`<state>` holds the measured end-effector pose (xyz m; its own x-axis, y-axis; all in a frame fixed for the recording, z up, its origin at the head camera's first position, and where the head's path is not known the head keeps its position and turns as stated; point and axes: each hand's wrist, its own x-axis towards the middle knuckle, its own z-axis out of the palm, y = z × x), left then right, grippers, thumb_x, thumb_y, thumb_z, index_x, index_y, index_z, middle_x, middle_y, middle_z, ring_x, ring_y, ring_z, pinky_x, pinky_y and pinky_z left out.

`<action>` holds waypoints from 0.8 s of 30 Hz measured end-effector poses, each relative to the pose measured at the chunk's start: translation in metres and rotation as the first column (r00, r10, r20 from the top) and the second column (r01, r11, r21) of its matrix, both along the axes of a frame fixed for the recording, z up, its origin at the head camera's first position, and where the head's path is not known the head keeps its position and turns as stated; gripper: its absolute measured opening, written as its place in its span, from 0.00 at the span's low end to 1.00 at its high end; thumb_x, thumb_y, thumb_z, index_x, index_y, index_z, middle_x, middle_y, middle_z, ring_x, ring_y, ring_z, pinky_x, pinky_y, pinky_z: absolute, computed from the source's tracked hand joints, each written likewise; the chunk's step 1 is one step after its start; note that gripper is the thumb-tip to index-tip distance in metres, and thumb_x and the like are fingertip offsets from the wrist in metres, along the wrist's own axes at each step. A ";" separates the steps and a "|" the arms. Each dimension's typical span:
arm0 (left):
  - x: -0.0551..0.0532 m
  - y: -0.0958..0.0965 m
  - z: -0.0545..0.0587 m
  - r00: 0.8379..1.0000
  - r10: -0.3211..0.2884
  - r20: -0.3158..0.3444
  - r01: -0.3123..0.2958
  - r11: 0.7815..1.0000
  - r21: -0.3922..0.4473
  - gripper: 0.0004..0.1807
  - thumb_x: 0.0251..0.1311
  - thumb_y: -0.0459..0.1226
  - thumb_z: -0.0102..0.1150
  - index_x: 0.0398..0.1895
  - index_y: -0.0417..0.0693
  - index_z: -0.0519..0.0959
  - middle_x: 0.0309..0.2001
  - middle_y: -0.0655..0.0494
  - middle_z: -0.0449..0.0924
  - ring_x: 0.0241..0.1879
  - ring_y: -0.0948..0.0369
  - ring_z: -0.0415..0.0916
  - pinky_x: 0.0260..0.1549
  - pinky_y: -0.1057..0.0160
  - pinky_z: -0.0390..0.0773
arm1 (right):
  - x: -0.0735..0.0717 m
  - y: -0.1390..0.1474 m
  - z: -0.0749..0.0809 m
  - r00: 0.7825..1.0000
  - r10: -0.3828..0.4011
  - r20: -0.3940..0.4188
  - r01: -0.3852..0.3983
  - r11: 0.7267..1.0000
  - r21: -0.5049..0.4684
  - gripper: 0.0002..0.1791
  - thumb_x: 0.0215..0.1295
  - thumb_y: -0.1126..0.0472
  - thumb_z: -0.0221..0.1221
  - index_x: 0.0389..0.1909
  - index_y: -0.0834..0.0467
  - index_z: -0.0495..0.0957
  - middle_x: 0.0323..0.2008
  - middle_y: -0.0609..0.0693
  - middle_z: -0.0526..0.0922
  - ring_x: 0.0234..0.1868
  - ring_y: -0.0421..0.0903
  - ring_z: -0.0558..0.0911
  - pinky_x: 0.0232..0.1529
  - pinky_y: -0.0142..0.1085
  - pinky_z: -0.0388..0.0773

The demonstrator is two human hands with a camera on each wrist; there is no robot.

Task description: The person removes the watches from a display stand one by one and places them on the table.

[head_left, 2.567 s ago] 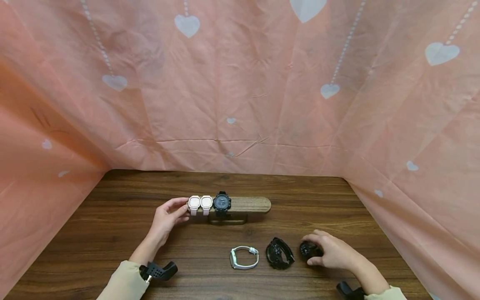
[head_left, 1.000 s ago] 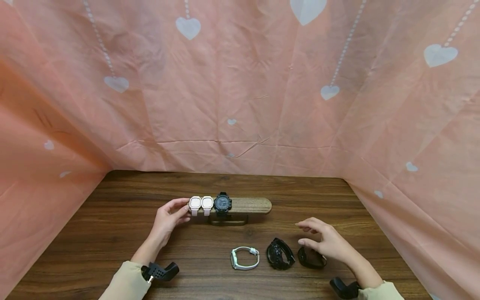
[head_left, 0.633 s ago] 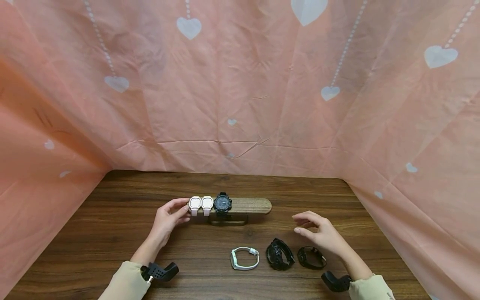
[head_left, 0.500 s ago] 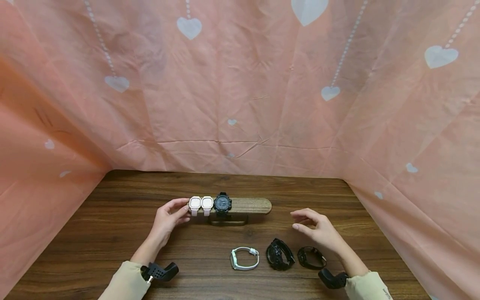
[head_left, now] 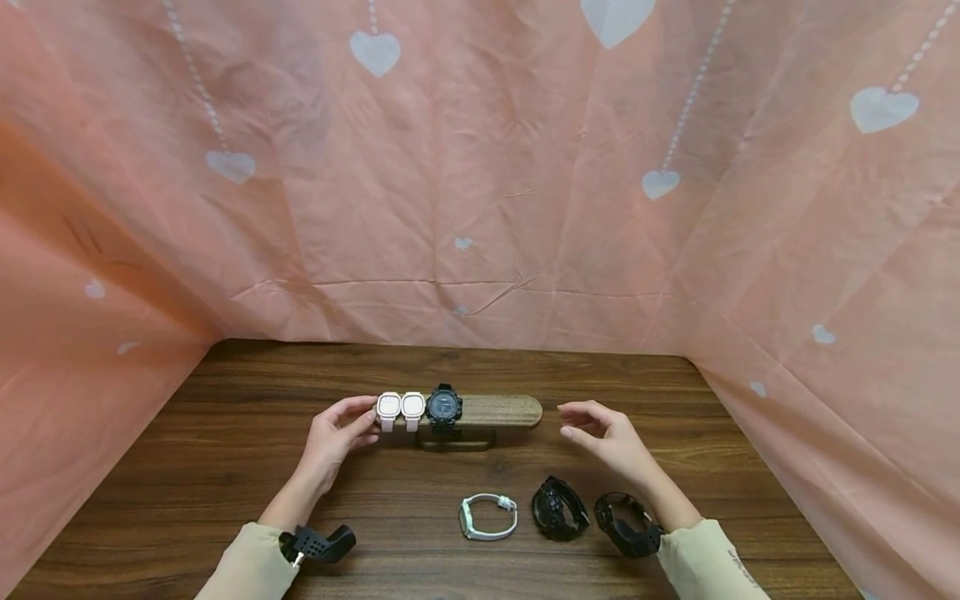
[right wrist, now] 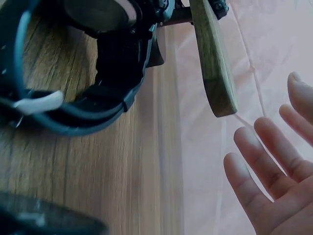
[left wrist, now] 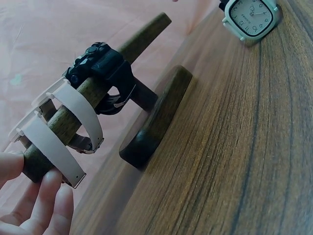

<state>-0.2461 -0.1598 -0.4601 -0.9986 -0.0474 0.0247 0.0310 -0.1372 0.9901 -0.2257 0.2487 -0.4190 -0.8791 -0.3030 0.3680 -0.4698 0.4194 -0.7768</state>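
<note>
In the head view my left hand [head_left: 337, 433] grips the left end of a wooden watch stand [head_left: 498, 410]; the left wrist view shows thumb and fingers [left wrist: 49, 193] pinching the bar's tip. Two white watches [head_left: 413, 405] and a black watch [head_left: 445, 405] are strapped around the bar's left half. My right hand [head_left: 603, 437] hovers just off the bar's right end, fingers relaxed and holding nothing. In front of the stand lie a white watch [head_left: 467, 518], a chunky black watch [head_left: 552, 512] and another black watch [head_left: 606, 510], partly hidden by my right wrist's camera mount.
The dark wooden table [head_left: 405, 558] is enclosed by a pink curtain [head_left: 480, 183] with white hearts at the back and both sides. Black camera mounts [head_left: 326, 543] sit on the wrists, the right one just above the rightmost black watch.
My right hand has let go of the rightmost black watch, leaving it on the table, and moved up and left to beside the stand's right end. My left hand has stayed put.
</note>
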 end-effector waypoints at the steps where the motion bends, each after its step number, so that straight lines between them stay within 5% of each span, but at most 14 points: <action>1: 0.000 0.000 0.000 1.000 -0.001 0.003 0.001 1.000 0.000 0.19 0.57 0.32 0.61 0.52 0.34 0.74 0.41 0.48 0.78 0.30 0.58 0.79 0.35 0.58 0.82 | -0.002 -0.002 0.000 1.000 -0.001 0.002 0.001 1.000 -0.001 0.16 0.59 0.67 0.61 0.49 0.62 0.77 0.42 0.58 0.81 0.39 0.49 0.80 0.37 0.36 0.80; 10: -0.001 0.000 0.000 1.000 -0.008 -0.009 0.009 1.000 0.016 0.19 0.58 0.29 0.59 0.53 0.30 0.72 0.41 0.48 0.77 0.30 0.58 0.79 0.35 0.57 0.82 | -0.015 -0.013 0.002 0.997 -0.016 0.077 0.020 0.999 -0.045 0.18 0.60 0.63 0.62 0.51 0.64 0.76 0.44 0.62 0.80 0.41 0.46 0.80 0.38 0.33 0.79; 24: -0.002 0.000 -0.001 1.000 -0.009 -0.011 0.009 1.000 0.000 0.19 0.57 0.31 0.61 0.52 0.32 0.73 0.41 0.48 0.76 0.30 0.58 0.79 0.35 0.58 0.82 | -0.009 -0.042 0.027 0.987 -0.058 0.149 0.062 0.998 -0.025 0.19 0.58 0.70 0.61 0.50 0.71 0.74 0.46 0.67 0.78 0.44 0.60 0.78 0.40 0.33 0.78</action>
